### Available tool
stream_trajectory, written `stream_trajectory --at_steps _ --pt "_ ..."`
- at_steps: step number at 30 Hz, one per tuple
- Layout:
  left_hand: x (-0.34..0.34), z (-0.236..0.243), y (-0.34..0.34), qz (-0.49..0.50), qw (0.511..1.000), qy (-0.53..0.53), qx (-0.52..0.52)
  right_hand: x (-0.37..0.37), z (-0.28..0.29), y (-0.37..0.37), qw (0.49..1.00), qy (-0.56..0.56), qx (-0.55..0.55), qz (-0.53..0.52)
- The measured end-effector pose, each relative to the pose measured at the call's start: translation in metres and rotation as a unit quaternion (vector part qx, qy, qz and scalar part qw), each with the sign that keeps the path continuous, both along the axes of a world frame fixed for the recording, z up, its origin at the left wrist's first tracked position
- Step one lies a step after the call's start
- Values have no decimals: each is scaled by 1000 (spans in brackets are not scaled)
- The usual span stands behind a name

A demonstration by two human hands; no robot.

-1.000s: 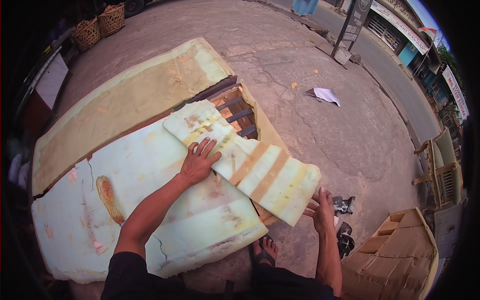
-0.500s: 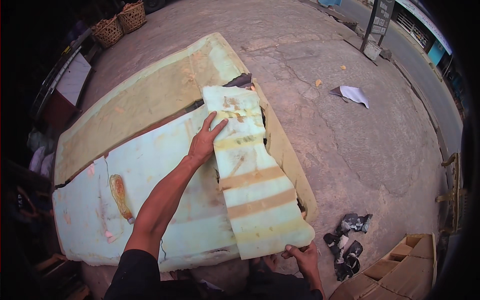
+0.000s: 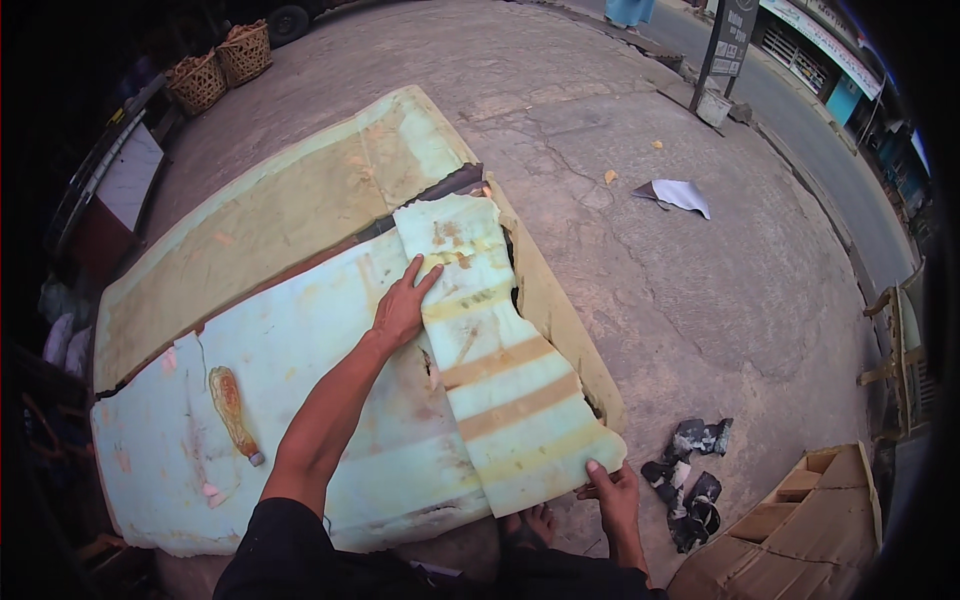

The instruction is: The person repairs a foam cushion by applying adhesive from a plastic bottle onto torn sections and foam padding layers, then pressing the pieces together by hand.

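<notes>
A long pale green foam strip (image 3: pixel 505 325), crossed by tan and yellow bands, lies along the right side of a large foam slab (image 3: pixel 300 330). My left hand (image 3: pixel 402 305) rests on the strip's left edge with its fingers spread and nothing gripped. At the strip's near right corner, my right hand (image 3: pixel 614 492) pinches the foam, thumb on top and fingers underneath. A squeezed clear plastic bottle (image 3: pixel 230 408) with amber residue lies on the slab left of my left forearm. A tan foam border (image 3: pixel 570 300) shows beyond the strip's ragged right edge.
A tan panel (image 3: pixel 280 220) adjoins the slab's far side, across a dark gap. Black scraps (image 3: pixel 690 490) and a brown cardboard box (image 3: pixel 790 530) are on the ground at right. Two woven baskets (image 3: pixel 245 55) stand far left. A sheet scrap (image 3: pixel 680 197) lies on the concrete.
The whole view has shifted slightly. My left hand stays on the strip's edge, and my right hand keeps hold of the corner, its thumb now farther onto the top.
</notes>
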State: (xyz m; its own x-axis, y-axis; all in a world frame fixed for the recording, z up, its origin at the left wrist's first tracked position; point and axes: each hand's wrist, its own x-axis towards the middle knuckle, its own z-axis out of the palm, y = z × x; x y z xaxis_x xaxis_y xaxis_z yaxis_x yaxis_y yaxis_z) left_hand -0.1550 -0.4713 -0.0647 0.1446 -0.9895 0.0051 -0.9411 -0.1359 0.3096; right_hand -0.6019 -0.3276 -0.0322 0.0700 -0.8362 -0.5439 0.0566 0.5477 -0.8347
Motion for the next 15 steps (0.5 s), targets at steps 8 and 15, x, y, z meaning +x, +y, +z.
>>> stream_trajectory --at_steps 8,15 --pt "-6 9 9 42 933 138 -329 -2 49 2 982 6 -186 34" --pt "34 184 -13 -85 838 -40 -537 0 72 -41 922 326 -161 132"
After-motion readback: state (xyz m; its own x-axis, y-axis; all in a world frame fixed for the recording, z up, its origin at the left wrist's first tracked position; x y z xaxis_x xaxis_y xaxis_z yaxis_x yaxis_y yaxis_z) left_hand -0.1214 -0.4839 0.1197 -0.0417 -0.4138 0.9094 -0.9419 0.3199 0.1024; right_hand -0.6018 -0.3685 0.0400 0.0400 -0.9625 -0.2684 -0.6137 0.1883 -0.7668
